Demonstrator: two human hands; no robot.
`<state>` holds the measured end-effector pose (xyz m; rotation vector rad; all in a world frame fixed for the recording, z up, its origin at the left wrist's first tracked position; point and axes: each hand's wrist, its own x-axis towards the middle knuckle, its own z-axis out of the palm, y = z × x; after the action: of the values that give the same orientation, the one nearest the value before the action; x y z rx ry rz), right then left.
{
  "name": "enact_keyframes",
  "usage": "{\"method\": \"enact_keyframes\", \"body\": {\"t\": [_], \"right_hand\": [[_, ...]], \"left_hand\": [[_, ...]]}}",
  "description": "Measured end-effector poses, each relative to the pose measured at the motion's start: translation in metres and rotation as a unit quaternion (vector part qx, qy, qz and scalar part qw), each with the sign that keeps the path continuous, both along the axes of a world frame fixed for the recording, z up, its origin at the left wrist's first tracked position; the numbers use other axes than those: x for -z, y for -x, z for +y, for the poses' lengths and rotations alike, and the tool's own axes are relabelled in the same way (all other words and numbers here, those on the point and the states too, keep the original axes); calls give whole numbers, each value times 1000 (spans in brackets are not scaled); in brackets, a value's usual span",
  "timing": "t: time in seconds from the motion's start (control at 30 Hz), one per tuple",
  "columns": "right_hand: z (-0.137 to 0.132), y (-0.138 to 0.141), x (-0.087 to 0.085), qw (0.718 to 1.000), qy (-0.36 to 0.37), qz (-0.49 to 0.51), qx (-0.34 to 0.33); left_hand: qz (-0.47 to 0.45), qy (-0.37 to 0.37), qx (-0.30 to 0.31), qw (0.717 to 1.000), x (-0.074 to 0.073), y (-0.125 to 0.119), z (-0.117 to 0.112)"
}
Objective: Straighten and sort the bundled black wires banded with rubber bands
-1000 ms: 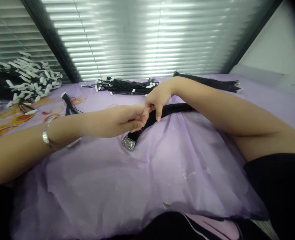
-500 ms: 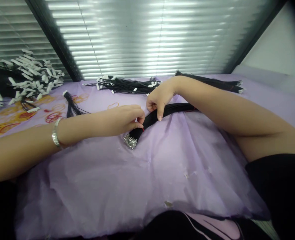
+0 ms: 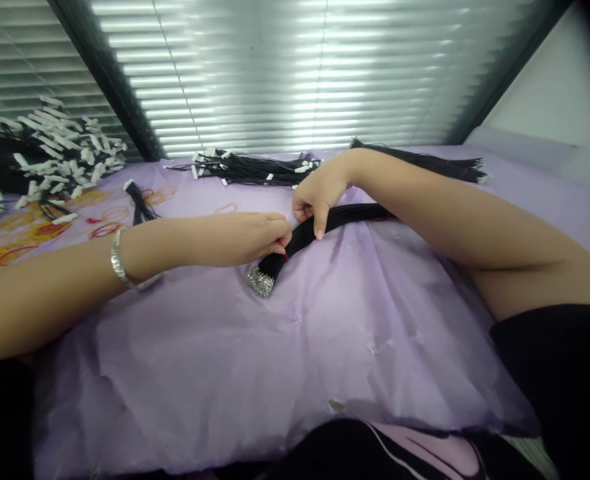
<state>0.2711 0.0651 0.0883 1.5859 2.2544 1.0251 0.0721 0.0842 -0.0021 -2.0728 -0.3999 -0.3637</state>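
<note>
A thick bundle of black wires (image 3: pixel 355 213) lies across the middle of the purple cover, its silvery metal ends (image 3: pixel 261 281) pointing toward the lower left. My right hand (image 3: pixel 321 197) grips the bundle from above, thumb on the near side and fingers curled over the far side. Close to the metal ends, a red rubber band (image 3: pixel 287 257) goes around the wires. My left hand (image 3: pixel 259 235) has its thumb and fingers pinched together at this band; the exact hold is partly hidden behind the fingers.
Along the back lie black cables with white connectors (image 3: pixel 255 169) and another black wire bundle (image 3: pixel 425 162). A heap of white connectors (image 3: pixel 67 150) is at the left, near loose yellow and red rubber bands (image 3: pixel 49 233). Window blinds (image 3: pixel 255 73) stand behind the purple-covered table (image 3: pixel 215 373).
My left wrist and forearm have shifted slightly up and to the right, and the left fingers have closed in tighter at the red band. My right hand and the bundle stay nearly still.
</note>
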Motion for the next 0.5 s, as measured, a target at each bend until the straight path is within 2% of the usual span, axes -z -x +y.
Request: {"method": "enact_keyframes", "body": {"t": [0.27, 0.5], "right_hand": [[-1, 0, 1, 1000, -15, -8, -5], [0, 1, 0, 1000, -13, -12, -10]], "left_hand": [[4, 99, 49, 994, -1, 3, 2], [8, 113, 94, 989, 0, 1, 8]]}}
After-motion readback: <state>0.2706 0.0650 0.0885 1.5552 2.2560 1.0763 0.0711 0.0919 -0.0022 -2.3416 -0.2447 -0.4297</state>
